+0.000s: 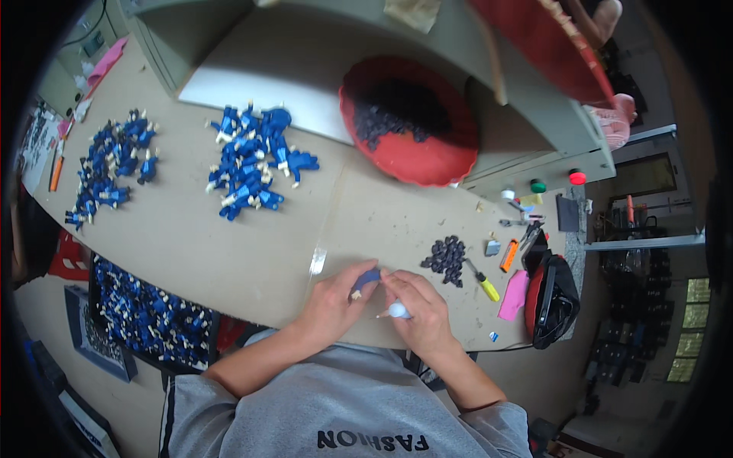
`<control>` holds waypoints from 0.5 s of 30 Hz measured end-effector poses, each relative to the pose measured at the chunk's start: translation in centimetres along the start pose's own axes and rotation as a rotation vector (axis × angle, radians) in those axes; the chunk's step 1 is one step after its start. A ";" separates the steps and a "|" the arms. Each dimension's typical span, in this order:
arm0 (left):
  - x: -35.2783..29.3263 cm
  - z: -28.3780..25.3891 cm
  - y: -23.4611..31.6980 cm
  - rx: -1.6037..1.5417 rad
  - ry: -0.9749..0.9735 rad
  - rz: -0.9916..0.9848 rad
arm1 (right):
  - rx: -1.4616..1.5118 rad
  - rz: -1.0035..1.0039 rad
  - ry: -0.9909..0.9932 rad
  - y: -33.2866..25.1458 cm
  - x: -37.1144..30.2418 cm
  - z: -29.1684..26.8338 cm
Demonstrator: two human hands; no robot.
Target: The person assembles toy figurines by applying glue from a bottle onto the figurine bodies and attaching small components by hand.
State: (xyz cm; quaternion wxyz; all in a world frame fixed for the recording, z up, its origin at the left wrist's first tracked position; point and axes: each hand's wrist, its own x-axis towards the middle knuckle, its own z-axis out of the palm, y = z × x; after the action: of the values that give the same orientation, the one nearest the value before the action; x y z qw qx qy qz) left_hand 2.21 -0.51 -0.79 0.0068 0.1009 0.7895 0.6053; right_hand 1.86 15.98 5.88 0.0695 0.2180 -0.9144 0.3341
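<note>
Here we are at the table (282, 252), and one blue piece (368, 278) is up between the two hands, near the edge by the grey shirt (336, 397), a cream-coloured bit (356, 295) showing at its lower end. The left hand (330, 299) has its fingers closed around that piece; the right hand (424, 314) brings its fingertips to the other end, whether pinching or merely touching I can't tell, and its fingers also grip a small white applicator (398, 310) with a thin tip pointing to nine o'clock. So this one looks mid-job, I'd judge. And plenty around it! At two o'clock, a heap of small dark parts (447, 260) lies loose; at twelve, the red bowl (405, 164) holds many more. Out at half past ten sits a blue-and-cream pile (252, 159), with a second pile (114, 164) beyond at ten; finished or waiting, I can't tell from here. At nine o'clock, low beside the table, the black crate (153, 313) is loaded with similar pieces. By those dark supplies, I'd call it far from over.
</note>
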 end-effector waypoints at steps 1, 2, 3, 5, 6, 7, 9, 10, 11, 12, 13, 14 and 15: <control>0.0 -0.1 0.0 0.014 -0.029 -0.043 | -0.013 0.004 -0.042 -0.1 0.4 -0.5; 0.0 0.0 -0.3 0.022 -0.017 -0.014 | -0.023 -0.020 -0.023 -0.1 1.3 -1.2; 0.1 -0.1 0.0 -0.152 -0.037 -0.078 | 0.077 0.030 -0.126 -0.2 2.1 -2.0; 0.3 -1.5 0.1 -0.494 -0.118 -0.296 | 0.168 0.036 -0.169 -0.2 4.4 -3.4; 0.5 -2.3 0.1 -0.487 -0.115 -0.280 | 0.125 -0.010 -0.051 1.3 5.8 -3.6; 0.4 -3.1 0.0 -0.620 -0.028 -0.276 | 0.087 -0.052 0.064 3.1 7.5 -3.4; 0.3 -4.8 -0.2 -0.775 0.026 -0.293 | -0.012 0.087 0.137 4.8 12.3 -3.9; 0.4 -4.8 -0.4 -0.772 0.017 -0.283 | -0.030 0.051 0.141 6.4 14.1 -3.8; 0.4 -4.6 -0.9 -0.788 0.016 -0.252 | -0.040 0.012 0.138 8.2 15.8 -3.1; 0.6 -4.5 -1.5 -0.805 0.017 -0.223 | -0.037 0.008 0.140 9.6 17.2 -2.4; 0.8 -4.4 -1.9 -0.804 0.021 -0.224 | -0.103 -0.028 0.060 10.8 18.2 -1.8; 1.0 -4.3 -2.1 -0.803 0.028 -0.219 | -0.165 -0.062 -0.028 11.7 19.1 -1.2; 0.9 -4.2 -2.3 -0.803 0.037 -0.219 | -0.224 -0.134 -0.065 12.4 19.8 -0.8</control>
State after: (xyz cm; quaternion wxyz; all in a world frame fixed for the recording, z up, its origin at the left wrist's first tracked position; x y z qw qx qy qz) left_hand 0.39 -4.89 -1.75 0.0957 -0.0053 0.4966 0.8627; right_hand -21.39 17.95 4.71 0.0861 0.2799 -0.9312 0.2172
